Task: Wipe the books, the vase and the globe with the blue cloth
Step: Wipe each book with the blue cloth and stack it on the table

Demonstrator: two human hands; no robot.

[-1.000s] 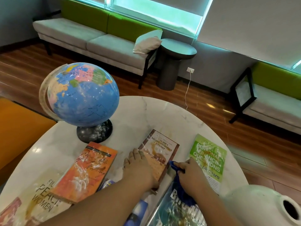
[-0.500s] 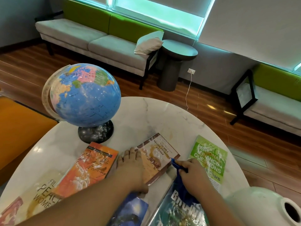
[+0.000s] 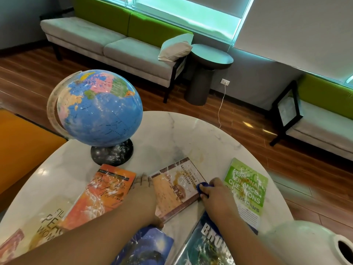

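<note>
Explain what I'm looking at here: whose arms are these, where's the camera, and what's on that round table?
No machine here: these are a person's two bare arms, filmed by one camera worn on their head, looking down. The marble table holds a globe, several books lying flat and a white vase at the near right. The left hand rests flat on the left edge of the brown book; the right hand grips the blue cloth against its right side.

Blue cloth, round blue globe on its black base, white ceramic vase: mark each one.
Blue cloth [image 3: 200,188]: head view, its bunched front end.
Round blue globe [image 3: 101,115]: head view, the ocean on its sphere.
White ceramic vase [image 3: 305,243]: head view, the shoulder beside its dark mouth.
</note>
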